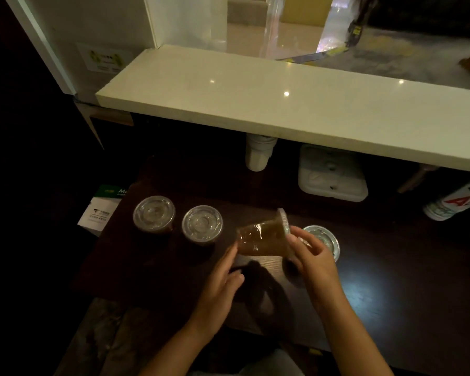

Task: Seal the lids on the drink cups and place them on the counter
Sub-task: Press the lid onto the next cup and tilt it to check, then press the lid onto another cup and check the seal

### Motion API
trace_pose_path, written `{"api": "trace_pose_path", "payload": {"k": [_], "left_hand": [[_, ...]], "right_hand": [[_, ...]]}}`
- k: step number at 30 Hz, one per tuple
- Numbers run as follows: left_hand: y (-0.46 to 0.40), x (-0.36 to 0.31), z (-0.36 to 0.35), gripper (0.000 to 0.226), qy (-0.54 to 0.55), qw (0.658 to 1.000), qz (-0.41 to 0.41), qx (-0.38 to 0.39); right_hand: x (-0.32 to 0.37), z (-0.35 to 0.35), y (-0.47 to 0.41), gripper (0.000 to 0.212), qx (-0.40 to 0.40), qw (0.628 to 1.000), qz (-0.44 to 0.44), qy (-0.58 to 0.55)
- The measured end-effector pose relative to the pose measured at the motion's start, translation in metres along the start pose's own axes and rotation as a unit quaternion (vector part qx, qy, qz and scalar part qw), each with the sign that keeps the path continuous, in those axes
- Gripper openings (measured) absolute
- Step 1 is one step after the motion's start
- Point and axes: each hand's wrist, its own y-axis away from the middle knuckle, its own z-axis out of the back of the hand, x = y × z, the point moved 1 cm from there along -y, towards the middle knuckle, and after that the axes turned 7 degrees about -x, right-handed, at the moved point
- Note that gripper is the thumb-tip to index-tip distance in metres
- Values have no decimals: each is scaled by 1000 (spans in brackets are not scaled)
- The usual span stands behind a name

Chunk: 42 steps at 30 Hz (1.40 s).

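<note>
Two lidded cups upright on table (391, 280): leftmost cup (154, 214), second cup (202, 223). Third cup (261, 237) tipped sideways; right hand (314, 257) grips lid end; left hand (223, 280), fingers straight, touches base.

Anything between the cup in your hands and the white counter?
Nothing visible. The tilted cup sits between the left hand and right hand, the counter lies beyond it, and the other lidded cups stand to either side.

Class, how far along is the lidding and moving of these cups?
Done: the left cup, middle cup and right cup stand lidded on the table. In hand: the right hand grips the tipped cup by its lid end; the left hand touches its base. Left: the counter holds no cups.
</note>
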Motion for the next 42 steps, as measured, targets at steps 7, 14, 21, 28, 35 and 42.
{"api": "trace_pose_path", "payload": {"k": [7,14,21,28,35,42], "left_hand": [[-27,22,-22,32,337,914,214,-71],[-50,36,-27,37,406,849,329,-84],[-57,47,-26,38,449,820,336,-113],[-61,48,-21,41,451,814,350,-109],[-55,60,-2,25,216,917,312,-123],[-54,75,65,43,-105,943,51,-311]], "right_hand": [[7,-13,-9,59,-30,897,277,343],[-24,-18,-30,45,7,803,358,475],[-40,-23,-44,50,42,777,365,511],[-39,-24,-52,53,61,787,341,510],[-31,-33,-42,50,3,778,354,519],[-23,-110,-43,59,96,741,424,512]]}}
